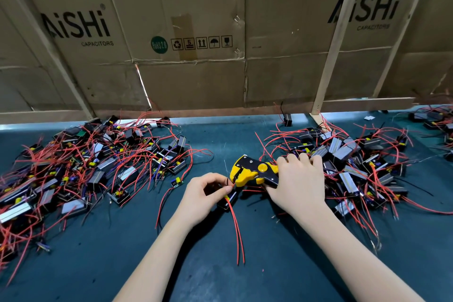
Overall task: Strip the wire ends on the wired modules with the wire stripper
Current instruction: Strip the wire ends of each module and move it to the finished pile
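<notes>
While our right hand (297,179) grips the yellow wire stripper (252,171) at centre, our left hand (204,191) at 9 o'clock of it pinches a module's (229,200) short wire (228,182) by the stripper's mouth.

Backdrop: flattened cardboard boxes (196,32) stand upright along the tabletop's far edge, printed "AiSHi CAPACITORS".
Markings: a green RoHS 2.0 sticker (159,44) sits beside a row of black handling symbols (201,43).
Frame: pale wooden slats (335,39) lean across the cardboard.
Surface: a dark teal tabletop (282,265) with small white scraps (369,118) at far right.
</notes>
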Demonstrator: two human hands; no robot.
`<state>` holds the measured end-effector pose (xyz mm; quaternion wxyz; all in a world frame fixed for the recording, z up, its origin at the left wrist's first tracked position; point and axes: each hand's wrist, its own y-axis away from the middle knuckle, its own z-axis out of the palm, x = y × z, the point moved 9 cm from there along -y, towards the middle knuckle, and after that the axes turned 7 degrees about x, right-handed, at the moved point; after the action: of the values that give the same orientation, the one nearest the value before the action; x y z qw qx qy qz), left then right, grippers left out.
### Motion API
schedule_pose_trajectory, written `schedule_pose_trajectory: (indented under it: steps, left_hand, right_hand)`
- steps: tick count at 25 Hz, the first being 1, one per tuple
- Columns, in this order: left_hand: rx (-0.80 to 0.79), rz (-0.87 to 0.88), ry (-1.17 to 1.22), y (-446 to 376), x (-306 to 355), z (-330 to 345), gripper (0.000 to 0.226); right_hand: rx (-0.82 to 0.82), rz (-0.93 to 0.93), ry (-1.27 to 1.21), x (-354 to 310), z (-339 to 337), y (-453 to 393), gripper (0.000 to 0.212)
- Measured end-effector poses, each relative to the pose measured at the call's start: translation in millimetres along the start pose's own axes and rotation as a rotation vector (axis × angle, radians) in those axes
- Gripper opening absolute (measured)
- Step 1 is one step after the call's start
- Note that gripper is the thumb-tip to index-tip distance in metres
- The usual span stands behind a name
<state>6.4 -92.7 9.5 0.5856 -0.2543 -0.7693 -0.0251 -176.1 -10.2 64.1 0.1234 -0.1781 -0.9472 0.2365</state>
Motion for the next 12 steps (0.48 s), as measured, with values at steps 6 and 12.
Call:
schedule_pose_trajectory:
  steps: [6, 12]
  left_hand:
    - [0.026, -0.015, -0.032, -0.1, 0.1, -0.3, 0.012]
    - [0.047, -0.015, -0.024, 1.2, 1.5, -1.8, 0.012]
  right_hand:
    - [0.007, -0.023, 0.028, -1.3, -7.1, -0.2, 0.045]
    - [-0.051, -0.041, 0.012, -1.6, -4.3, -6.8, 0.042]
